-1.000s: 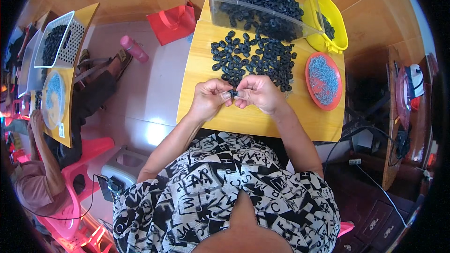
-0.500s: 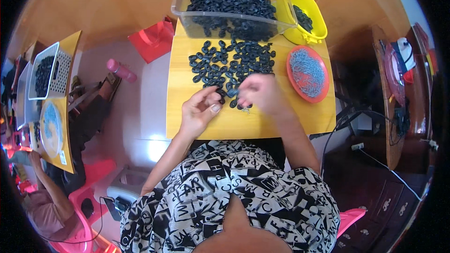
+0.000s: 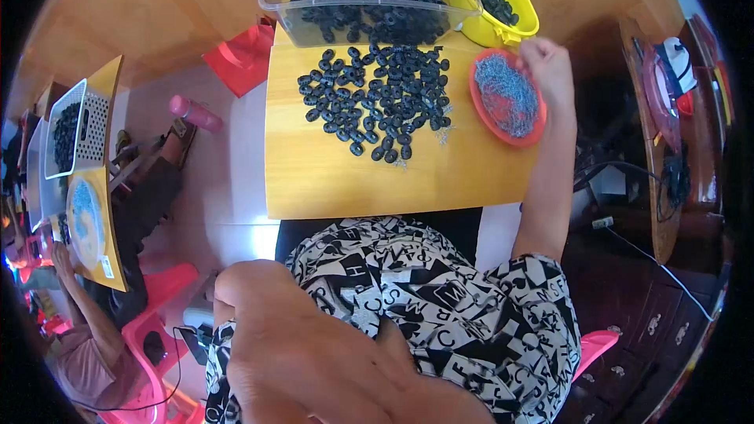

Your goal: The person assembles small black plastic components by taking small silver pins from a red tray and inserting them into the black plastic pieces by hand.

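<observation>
My left hand [image 3: 314,353] is raised large and close in the lower part of the view, in front of my patterned top; its fingers run out of sight. My right hand [image 3: 547,67] is over the far right corner of the table, between the red oval plate [image 3: 540,129] and the yellow basket [image 3: 525,27]. Its fingers are curled, and what they hold, if anything, is hidden. Small black oval plastic parts [image 3: 338,98] lie spread across the table's middle. Thin silvery metal pieces [image 3: 506,90] heap in the red plate, and a few lie beside the black parts.
A clear plastic bin [image 3: 369,4] full of black parts stands at the table's far edge. The yellow basket holds more of them. To the left are a red bag [image 3: 239,59], a pink bottle [image 3: 196,114] and another person [image 3: 90,345] at a second table [image 3: 110,188].
My left hand has left the black parts and come up close to the camera. My right hand has moved far right, beside the yellow basket. The view has shifted slightly.
</observation>
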`<state>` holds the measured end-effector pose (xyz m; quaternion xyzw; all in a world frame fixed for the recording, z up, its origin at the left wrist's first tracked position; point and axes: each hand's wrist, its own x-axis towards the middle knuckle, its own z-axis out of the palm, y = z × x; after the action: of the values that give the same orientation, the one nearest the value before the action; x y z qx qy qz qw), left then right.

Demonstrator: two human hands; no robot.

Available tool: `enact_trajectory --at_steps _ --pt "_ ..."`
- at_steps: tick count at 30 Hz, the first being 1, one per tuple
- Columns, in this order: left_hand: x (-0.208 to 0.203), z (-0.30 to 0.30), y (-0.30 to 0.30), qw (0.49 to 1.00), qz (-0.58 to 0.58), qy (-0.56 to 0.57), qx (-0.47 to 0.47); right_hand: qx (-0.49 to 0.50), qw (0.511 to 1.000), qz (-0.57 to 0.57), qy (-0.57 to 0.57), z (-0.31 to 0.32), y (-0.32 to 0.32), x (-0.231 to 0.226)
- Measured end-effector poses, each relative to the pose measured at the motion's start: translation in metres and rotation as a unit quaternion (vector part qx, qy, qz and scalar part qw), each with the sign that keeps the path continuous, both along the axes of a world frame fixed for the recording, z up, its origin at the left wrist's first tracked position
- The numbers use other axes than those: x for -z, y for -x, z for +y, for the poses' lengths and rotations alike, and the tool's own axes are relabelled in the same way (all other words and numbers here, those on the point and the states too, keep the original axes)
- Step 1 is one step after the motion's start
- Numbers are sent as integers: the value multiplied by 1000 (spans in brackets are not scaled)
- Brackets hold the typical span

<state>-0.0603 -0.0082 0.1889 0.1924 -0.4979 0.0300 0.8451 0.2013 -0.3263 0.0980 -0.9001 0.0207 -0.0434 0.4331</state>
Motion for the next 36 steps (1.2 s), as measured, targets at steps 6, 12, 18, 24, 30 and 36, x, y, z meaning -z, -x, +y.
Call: enact_trajectory --at_steps 6,12,18,24,30,36 --pt "4 -3 -4 991 -12 26 130 -119 953 -31 278 -11 55 52" --pt "1 -1 2 992 -23 13 121 -133 938 -19 320 6 62 74" --pt "28 27 -32 988 -62 -123 64 -124 941 -102 297 4 66 80" --pt "111 42 -135 607 66 -582 -537 7 972 -69 223 -8 69 73" --pt "184 34 -188 484 -16 -655 -580 -14 995 -83 51 0 81 61" --pt "183 33 -185 523 39 -631 -572 -92 869 110 -473 31 104 48"
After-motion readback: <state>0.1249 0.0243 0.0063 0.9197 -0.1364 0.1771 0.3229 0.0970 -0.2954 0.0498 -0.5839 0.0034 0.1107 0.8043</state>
